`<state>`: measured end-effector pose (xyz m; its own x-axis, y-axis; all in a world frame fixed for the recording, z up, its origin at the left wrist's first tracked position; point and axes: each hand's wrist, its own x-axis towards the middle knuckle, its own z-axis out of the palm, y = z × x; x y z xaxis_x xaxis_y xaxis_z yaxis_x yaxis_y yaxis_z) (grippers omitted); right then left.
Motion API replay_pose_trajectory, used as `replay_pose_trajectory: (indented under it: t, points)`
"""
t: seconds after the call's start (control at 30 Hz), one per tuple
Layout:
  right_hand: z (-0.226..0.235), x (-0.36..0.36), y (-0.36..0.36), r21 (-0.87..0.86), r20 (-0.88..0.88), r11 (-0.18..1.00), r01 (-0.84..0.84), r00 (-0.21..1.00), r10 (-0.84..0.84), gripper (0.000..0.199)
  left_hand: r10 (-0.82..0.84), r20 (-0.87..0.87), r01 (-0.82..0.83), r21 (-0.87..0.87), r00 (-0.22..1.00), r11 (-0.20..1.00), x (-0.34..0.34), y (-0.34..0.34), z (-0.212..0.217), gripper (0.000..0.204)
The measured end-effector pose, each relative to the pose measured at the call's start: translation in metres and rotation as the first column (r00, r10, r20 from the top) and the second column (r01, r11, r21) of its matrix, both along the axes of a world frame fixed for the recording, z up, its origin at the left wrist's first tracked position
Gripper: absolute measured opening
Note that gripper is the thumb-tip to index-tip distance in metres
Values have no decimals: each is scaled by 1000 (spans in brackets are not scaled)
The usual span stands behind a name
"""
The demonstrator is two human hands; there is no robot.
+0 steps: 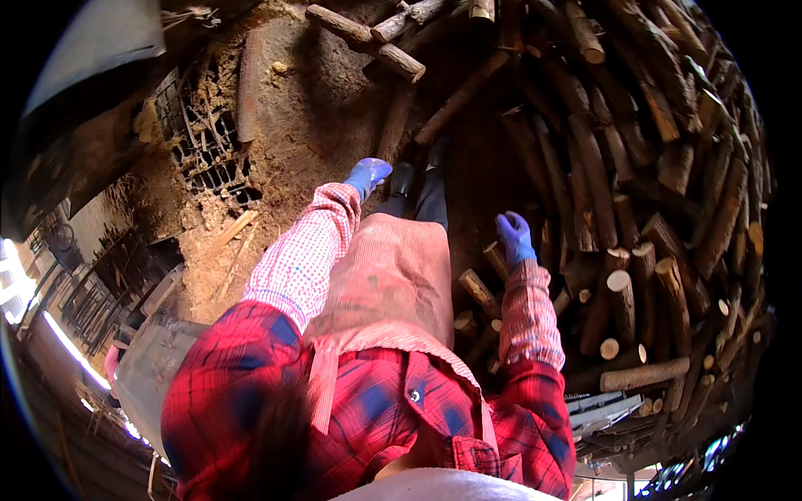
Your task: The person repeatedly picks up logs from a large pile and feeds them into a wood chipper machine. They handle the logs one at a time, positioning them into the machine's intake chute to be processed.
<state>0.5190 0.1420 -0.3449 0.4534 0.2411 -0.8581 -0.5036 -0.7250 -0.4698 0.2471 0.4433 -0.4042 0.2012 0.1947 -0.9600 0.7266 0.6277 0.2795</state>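
Note:
My left hand [368, 177], in a blue-purple glove, hangs in front of my left side over the dirt floor. Its fingers look curled together, with nothing seen in them. On the other side, my right hand [515, 236] wears a matching glove and is loosely closed, no object showing in it. It is nearest to the cut logs [478, 292] beside my right leg, apart from them. Checked and striped sleeve covers reach up both forearms. A stained reddish apron [380, 284] hangs down my front, above my dark boots [402, 179].
A big pile of logs [618, 159] fills the right side. Loose logs [359, 35] lie on the ground ahead, one slanting log [462, 97] near my feet. To the left are a dark metal grate [219, 159], wood scraps [232, 231] and a grey container [159, 367].

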Motion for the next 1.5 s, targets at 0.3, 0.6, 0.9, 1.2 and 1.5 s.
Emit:
replay_pose_trajectory:
  t: [0.3, 0.6, 0.9, 1.2, 1.5]
  points:
    - [-395, 10, 115, -198, 167, 980, -35, 983, 69, 43, 676, -52, -670, -209, 735, 712, 103, 133, -251, 29]
    - [-524, 15, 213, -39, -67, 962, 269, 960, -271, 72, 727, 105, -693, 418, 679, 587, 177, 163, -342, 64]
    - [-174, 28, 147, -108, -756, 882, 459, 538, -373, 48, 819, -104, -782, -385, 565, 490, 7, 161, -80, 84]
    - [127, -86, 5, -45, -840, 583, 811, 286, -462, 54, 207, -260, -328, -633, 943, 701, 5, 23, 142, 57]
    - [336, -184, -143, 731, -167, 130, 670, 359, -918, 60, -546, 743, 845, -49, 387, 532, 189, -111, 219, 46]
